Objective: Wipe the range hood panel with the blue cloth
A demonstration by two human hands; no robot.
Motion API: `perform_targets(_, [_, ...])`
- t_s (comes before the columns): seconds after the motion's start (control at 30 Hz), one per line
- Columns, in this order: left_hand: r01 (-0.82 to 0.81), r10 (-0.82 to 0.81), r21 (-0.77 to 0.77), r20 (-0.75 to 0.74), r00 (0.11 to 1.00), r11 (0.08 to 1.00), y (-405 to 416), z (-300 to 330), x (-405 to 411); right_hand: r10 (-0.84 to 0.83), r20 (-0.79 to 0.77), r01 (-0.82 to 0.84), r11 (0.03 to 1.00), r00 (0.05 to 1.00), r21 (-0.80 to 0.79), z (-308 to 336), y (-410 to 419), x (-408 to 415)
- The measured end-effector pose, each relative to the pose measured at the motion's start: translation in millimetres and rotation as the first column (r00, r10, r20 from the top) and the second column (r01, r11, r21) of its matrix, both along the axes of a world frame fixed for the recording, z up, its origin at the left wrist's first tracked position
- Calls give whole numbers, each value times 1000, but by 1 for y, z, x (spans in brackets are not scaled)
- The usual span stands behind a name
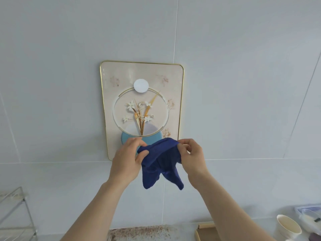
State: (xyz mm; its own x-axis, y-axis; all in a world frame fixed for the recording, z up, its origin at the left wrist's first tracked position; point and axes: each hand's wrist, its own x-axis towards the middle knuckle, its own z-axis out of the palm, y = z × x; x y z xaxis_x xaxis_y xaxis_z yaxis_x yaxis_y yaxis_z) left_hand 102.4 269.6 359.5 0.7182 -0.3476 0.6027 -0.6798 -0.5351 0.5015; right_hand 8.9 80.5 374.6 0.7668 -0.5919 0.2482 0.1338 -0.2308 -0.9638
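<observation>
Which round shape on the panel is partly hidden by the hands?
The light blue disc at the panel's bottom; the white circle near the top shows fully.

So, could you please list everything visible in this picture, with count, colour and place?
blue cloth: one, dark blue, held up between both hands in front of the panel's lower edge.
decorative panel: one, cream with a gold rim and a flower print, on the wall at centre.
white disc: one, white, on the upper part of the panel.
wall tiles: several, pale grey, filling the background.
wire rack: one, clear and metallic, bottom left.
cup: one, cream, bottom right.
plastic bag: one, clear, far bottom right.
left hand: one, gripping the cloth's left end.
right hand: one, pinching the cloth's right end.
</observation>
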Motion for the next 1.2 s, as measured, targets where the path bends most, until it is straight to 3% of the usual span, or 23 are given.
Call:
perform_targets(0.1, [121, -151, -203, -141, 978, 972, -15, 6, -8, 52, 80, -79, 927, 995, 367, 8, 13, 0])
perform_targets(0.2, [139, -216, -354, -190, 958, 925, -32, 4, -21, 174, 108, -205, 844, 979, 495, 2, 28, 3])
perform_targets(0.3, [127, -213, -361, -212, 954, 924, -46, -9, -27, 376, 200, -415, 676, 905, 609, -9, 34, 7])
perform_targets(0.33, [131, -215, -341, -221, 951, 931, -48, -14, -26, 410, 199, -441, 666, 890, 602, -13, 31, 8])
perform_targets(0.4, [172, -249, -294, -247, 937, 940, -47, -21, -20, 421, 118, -419, 750, 899, 512, -22, 19, 11])
perform_targets(0.53, [197, -222, -130, -222, 949, 972, -37, -26, -4, 252, -26, -227, 906, 967, 356, -30, -4, 20])
perform_targets(0.63, [50, -51, -97, -5, 999, 994, -34, -26, 12, 71, -13, -69, 990, 997, 124, -19, -12, 31])
perform_targets(0.7, [-18, 29, -81, 141, 990, 997, -37, -21, 25, -65, 71, 72, 992, 995, -101, -11, -16, 42])
perform_targets(0.8, [-60, 53, 8, 337, 940, 998, -45, -6, 47, -146, 322, 274, 875, 935, -399, 2, -20, 62])
perform_targets(0.9, [-110, 64, 77, 452, 890, 991, -57, 9, 66, -122, 499, 444, 664, 858, -601, 8, -26, 85])
perform_targets(1.07, [-231, 102, 174, 544, 833, 957, -78, 7, 99, -201, 570, 602, 342, 797, -721, -13, -40, 125])
perform_targets(1.2, [-247, 131, 132, 565, 814, 960, -88, -5, 120, -198, 610, 642, 237, 767, -729, -40, -46, 143])
